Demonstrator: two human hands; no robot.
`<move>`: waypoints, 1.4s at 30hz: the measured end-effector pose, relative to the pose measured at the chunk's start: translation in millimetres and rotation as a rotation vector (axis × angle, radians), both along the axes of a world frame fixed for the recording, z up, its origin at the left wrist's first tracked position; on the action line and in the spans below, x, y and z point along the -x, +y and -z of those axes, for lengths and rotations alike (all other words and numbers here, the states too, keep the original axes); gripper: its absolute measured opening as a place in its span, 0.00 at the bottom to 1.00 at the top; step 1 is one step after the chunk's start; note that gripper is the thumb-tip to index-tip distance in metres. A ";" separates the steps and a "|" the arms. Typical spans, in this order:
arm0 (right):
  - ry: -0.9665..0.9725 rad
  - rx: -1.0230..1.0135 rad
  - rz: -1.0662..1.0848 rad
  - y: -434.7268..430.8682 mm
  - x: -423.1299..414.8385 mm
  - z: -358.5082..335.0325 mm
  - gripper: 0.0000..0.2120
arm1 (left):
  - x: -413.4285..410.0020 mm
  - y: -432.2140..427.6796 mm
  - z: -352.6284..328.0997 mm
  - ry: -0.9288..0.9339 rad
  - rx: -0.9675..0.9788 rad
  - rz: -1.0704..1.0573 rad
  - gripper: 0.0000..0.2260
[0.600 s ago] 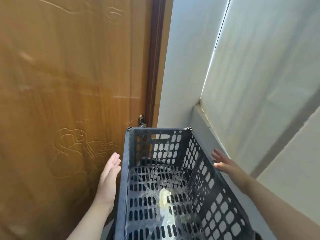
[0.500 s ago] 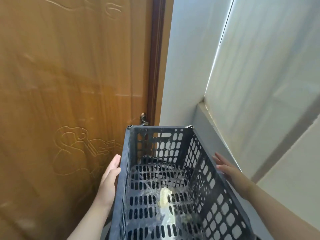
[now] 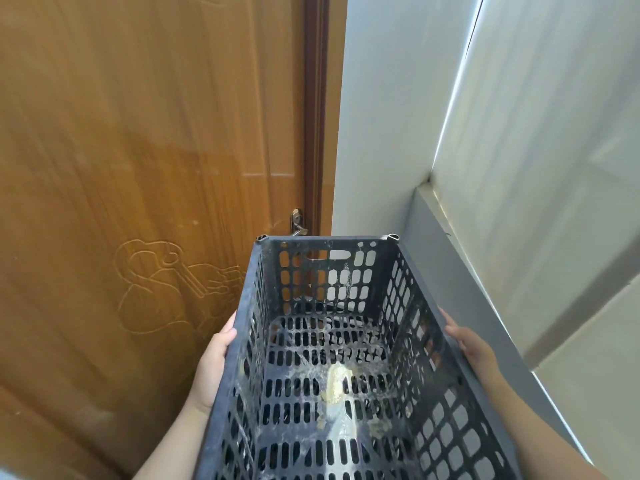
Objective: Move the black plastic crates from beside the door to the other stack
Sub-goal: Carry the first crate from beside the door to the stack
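Observation:
A black plastic crate (image 3: 420, 337) with slotted walls fills the lower middle of the head view, its floor dirty with a pale stain. My left hand (image 3: 213, 365) presses flat against the outside of its left long wall, thumb by the rim. My right hand (image 3: 472, 351) grips the outside of the right long wall, fingers reaching through the wall's holes. The crate sits between both hands, in front of the wooden door (image 3: 138, 202). What lies under the crate is hidden.
The door with its metal handle (image 3: 297, 221) stands close on the left. A white wall (image 3: 377, 116) is straight ahead. A grey ledge (image 3: 460, 289) and pale panels run along the right, near my right forearm.
Both hands have closed in from open and apart onto the crate's two long walls. The crate now reaches higher in view, with more of the door handle showing above it.

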State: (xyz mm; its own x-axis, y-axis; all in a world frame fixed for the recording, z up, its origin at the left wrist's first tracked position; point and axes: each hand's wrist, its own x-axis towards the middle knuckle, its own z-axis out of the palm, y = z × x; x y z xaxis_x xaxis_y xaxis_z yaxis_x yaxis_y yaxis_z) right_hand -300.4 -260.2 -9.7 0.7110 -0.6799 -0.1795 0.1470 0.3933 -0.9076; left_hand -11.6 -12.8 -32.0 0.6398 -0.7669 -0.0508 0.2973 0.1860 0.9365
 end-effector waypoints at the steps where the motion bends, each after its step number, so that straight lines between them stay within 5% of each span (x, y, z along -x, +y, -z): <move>1: -0.017 0.005 -0.025 1.7 -0.7 -5.8 0.24 | -1.1 -0.9 -0.2 -0.026 -0.018 0.003 0.19; 4: -0.013 -0.008 0.022 10.9 -4.6 -22.2 0.23 | 8.4 -4.2 -16.0 -0.052 -0.032 -0.015 0.19; 6: -0.035 -0.003 0.043 16.6 -6.7 -30.9 0.13 | 6.0 -4.4 -20.5 -0.083 -0.035 -0.027 0.18; 8: 0.007 -0.045 0.086 15.1 -7.7 -35.6 0.20 | -1.5 -3.4 -22.0 -0.185 -0.036 -0.061 0.15; 11: -0.023 -0.010 0.103 15.9 -12.2 -44.9 0.31 | -12.0 -3.6 -28.3 -0.059 -0.046 -0.048 0.27; 15: -0.118 0.152 -0.077 27.3 -6.9 -64.3 0.11 | -18.2 -12.0 -41.3 0.042 -0.005 0.029 0.23; 19: 0.005 0.187 0.085 27.8 -6.2 -75.8 0.30 | -28.6 -14.1 -58.7 0.110 0.042 0.066 0.27; 21: -0.033 0.239 0.152 39.5 -8.2 -91.0 0.25 | -35.5 -14.8 -66.0 0.139 0.053 0.085 0.27; 23: -0.143 0.275 0.093 57.1 -14.2 -105.7 0.32 | -38.8 -16.2 -73.2 0.113 0.070 0.121 0.26; 25: -0.231 0.508 0.250 74.5 -10.3 -114.0 0.32 | -39.9 -15.3 -82.0 0.091 0.073 0.159 0.25; 29: -0.386 0.315 0.077 106.8 -14.6 -118.9 0.24 | -52.6 -11.0 -95.8 0.115 0.076 0.258 0.26; 32: -0.240 0.175 0.066 120.6 -7.8 -112.9 0.42 | -65.8 -7.5 -101.6 0.123 0.112 0.338 0.26; 33: -0.221 0.196 0.079 127.8 -4.3 -111.2 0.40 | -68.2 -6.9 -103.7 0.124 0.123 0.373 0.26; 36: -0.152 0.171 0.326 155.7 1.6 -110.3 0.24 | -69.1 -5.7 -113.3 0.165 0.147 0.484 0.28; 41: 0.016 0.352 0.670 220.2 23.7 -116.5 0.28 | -57.2 -13.4 -115.8 0.160 0.123 0.642 0.25; 42: -0.005 0.329 0.723 234.5 26.2 -122.8 0.23 | -49.5 -13.6 -118.8 0.151 0.129 0.702 0.23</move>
